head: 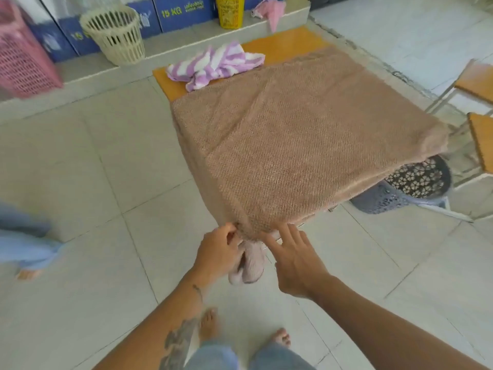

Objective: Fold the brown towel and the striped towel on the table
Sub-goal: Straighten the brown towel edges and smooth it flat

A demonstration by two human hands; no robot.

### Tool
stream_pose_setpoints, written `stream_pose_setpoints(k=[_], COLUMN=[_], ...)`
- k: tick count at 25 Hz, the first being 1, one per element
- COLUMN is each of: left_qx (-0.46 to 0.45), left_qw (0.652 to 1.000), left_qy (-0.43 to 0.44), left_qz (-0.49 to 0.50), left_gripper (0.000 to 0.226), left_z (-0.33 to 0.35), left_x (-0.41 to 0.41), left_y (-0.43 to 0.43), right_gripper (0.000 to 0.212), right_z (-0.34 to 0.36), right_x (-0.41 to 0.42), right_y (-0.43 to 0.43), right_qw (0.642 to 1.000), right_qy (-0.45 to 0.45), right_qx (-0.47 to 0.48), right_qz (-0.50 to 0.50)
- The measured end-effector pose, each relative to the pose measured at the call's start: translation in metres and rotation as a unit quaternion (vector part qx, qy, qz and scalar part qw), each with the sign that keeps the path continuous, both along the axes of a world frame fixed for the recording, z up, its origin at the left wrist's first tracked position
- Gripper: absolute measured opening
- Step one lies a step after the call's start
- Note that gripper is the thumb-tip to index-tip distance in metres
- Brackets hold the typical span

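The brown towel point(293, 134) lies spread over most of the orange table point(288, 46), draping over its near corner and sides. My left hand point(217, 253) grips the bunched towel corner that hangs off the near corner of the table. My right hand point(296, 260) is beside it, fingers straight and spread, fingertips touching the towel's edge at the table corner. The purple-and-white striped towel point(213, 64) lies crumpled at the far left end of the table, partly on the brown towel's far edge.
A cream basket point(116, 33), a pink basket point(22, 57) and a yellow basket point(230, 12) stand at the back. A dark patterned basket point(410, 185) sits under the table's right side. Wooden stools point(480, 129) stand right. Another person's legs point(24, 236) are at left.
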State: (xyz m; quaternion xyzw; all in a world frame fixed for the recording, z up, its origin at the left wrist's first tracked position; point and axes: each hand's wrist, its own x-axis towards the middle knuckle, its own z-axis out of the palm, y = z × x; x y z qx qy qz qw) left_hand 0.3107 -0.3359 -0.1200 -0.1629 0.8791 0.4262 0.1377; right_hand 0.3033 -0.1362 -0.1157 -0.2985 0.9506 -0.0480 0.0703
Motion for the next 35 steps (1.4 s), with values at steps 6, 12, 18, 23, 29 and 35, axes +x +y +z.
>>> stream_pose_setpoints(k=[6, 12, 18, 23, 29, 35], left_qx=[0.067, 0.107, 0.1, -0.021, 0.02, -0.094], left_qw=[0.992, 0.984, 0.992, 0.997, 0.994, 0.978], left_qy=[0.095, 0.133, -0.065, -0.054, -0.054, 0.124], left_qz=[0.04, 0.056, 0.043, 0.057, 0.091, 0.142], left_gripper=[0.014, 0.012, 0.064, 0.055, 0.007, 0.033], left_z=[0.038, 0.051, 0.014, 0.004, 0.026, 0.101], left_x=[0.001, 0.007, 0.017, -0.012, -0.013, -0.021], left_y=[-0.013, -0.016, -0.004, 0.03, 0.011, 0.005], right_gripper=[0.087, 0.017, 0.012, 0.013, 0.018, 0.063], right_z=[0.01, 0.054, 0.097, 0.11, 0.104, 0.107], right_x=[-0.01, -0.054, -0.092, -0.119, -0.154, -0.132], right_y=[-0.036, -0.065, -0.06, -0.043, -0.016, -0.027], right_qw=[0.999, 0.97, 0.942, 0.938, 0.946, 0.981], right_qy=[0.014, -0.107, -0.196, -0.211, -0.24, -0.185], right_qx=[0.013, -0.17, -0.213, -0.228, -0.184, -0.016], right_qz=[0.025, -0.138, -0.17, -0.151, -0.12, 0.061])
